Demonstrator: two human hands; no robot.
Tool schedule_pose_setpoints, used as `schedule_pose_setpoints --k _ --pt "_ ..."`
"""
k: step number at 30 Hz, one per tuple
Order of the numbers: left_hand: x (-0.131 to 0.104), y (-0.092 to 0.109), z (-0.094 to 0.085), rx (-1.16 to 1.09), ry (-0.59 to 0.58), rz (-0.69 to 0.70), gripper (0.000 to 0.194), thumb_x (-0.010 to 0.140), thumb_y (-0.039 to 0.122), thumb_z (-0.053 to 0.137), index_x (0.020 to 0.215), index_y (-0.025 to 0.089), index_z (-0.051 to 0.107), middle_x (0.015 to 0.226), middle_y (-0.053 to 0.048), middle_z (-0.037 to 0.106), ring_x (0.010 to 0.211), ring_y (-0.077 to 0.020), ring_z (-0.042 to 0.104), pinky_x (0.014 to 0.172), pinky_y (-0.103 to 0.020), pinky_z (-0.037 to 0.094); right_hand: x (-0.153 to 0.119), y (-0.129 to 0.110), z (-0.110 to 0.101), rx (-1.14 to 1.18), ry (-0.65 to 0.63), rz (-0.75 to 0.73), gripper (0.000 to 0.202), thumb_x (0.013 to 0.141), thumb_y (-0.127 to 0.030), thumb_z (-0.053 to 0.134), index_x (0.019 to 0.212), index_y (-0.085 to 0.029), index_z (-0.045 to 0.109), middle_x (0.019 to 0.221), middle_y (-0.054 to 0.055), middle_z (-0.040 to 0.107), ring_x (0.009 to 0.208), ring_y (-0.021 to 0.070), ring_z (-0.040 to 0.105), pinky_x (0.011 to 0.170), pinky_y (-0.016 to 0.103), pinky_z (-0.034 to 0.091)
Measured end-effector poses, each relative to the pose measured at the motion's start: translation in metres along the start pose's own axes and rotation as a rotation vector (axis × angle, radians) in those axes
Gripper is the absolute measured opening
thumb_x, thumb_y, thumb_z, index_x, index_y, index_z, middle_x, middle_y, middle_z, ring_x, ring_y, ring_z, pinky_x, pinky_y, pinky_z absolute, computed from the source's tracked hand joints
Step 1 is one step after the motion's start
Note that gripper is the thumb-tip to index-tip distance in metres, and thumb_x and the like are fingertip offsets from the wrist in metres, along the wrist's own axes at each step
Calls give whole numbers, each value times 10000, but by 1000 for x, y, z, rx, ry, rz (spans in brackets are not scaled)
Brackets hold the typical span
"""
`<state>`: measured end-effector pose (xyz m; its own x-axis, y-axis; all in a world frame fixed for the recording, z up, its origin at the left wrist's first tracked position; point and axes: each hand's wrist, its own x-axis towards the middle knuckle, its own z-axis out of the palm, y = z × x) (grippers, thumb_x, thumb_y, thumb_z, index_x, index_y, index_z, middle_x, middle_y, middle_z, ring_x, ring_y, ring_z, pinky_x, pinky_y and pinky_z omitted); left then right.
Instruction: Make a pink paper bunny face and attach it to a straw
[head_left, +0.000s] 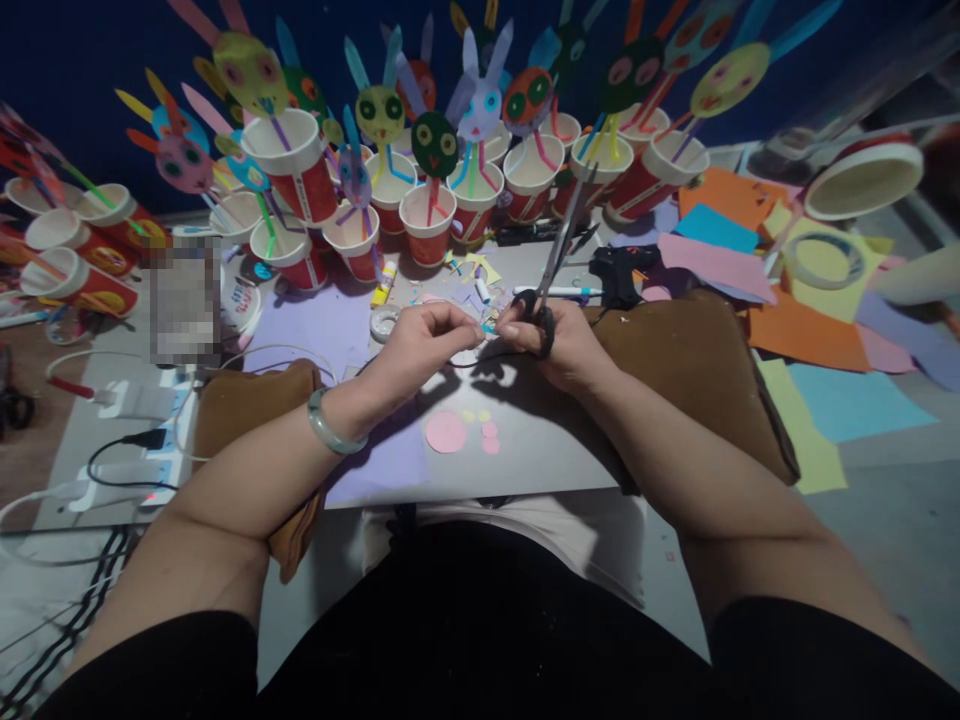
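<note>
Scissors (561, 240) with black handles are in my right hand (568, 350), fingers through the loops and blades pointing up and away. My left hand (424, 340), a bangle on its wrist, is closed in a pinch close to my right fingertips. Whatever lies between those fingers is too small to make out. Below the hands on the grey table (517, 465) lie a pink paper circle (445, 431), smaller pink circles (490, 445) and little yellow ones (469, 416). Paper scraps (472, 290) are scattered just beyond my hands.
Red paper cups (427, 228) with paper animal faces on straws crowd the back. Coloured paper (810, 325) and a tape roll (823, 260) lie right, beside a brown cushion (690, 380). A black glue gun (624, 275) is behind it. Cables run from a power strip (171, 440) at left.
</note>
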<state>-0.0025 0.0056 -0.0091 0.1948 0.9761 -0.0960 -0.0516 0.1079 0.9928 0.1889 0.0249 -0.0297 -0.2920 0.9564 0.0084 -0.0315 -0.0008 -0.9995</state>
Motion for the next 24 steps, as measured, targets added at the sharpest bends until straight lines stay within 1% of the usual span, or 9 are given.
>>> schedule_pose_setpoints --k 5,11,13,16,19,22,24 --pt "1 0 2 5 -2 -38 166 662 301 804 649 187 685 622 22 620 574 -85 528 518 -216 428 -2 -1 3 11 -2 10 433 581 -504 917 674 -184 640 647 -29 561 631 113 470 625 271 414" --pt "1 1 2 15 -10 -54 182 659 315 814 651 184 687 617 20 619 566 -86 525 510 -216 436 -3 0 5 11 -1 -8 438 579 -494 922 658 -180 627 670 -25 571 649 110 469 628 265 398" --pt "1 0 2 22 -6 -43 165 696 309 786 648 188 685 626 14 628 581 -92 541 516 -215 448 -3 0 5 11 2 -11 433 592 -497 913 657 -181 625 671 -24 572 649 112 471 635 270 402" --pt "2 0 3 -6 41 -31 141 757 296 698 666 188 702 642 -1 644 624 -106 575 518 -208 464 -3 0 4 15 19 -28 419 621 -497 893 645 -182 618 658 -25 562 638 112 461 631 275 392" --pt "3 0 3 -61 68 -54 148 765 289 645 703 183 728 655 -10 659 649 -116 594 502 -202 467 -2 1 4 26 28 -42 403 640 -485 877 635 -182 612 645 -26 548 628 109 446 618 275 369" --pt "3 -1 3 -58 35 -53 96 702 270 724 734 181 736 678 2 678 629 -101 591 510 -197 470 -2 2 4 19 31 -38 398 649 -490 866 638 -187 608 644 -26 547 630 112 443 613 277 364" --pt "2 0 4 -54 8 -57 143 645 269 794 738 180 731 686 10 682 606 -91 581 509 -198 468 -3 2 4 9 28 -39 402 651 -502 864 645 -189 612 654 -22 556 641 118 454 621 279 372"
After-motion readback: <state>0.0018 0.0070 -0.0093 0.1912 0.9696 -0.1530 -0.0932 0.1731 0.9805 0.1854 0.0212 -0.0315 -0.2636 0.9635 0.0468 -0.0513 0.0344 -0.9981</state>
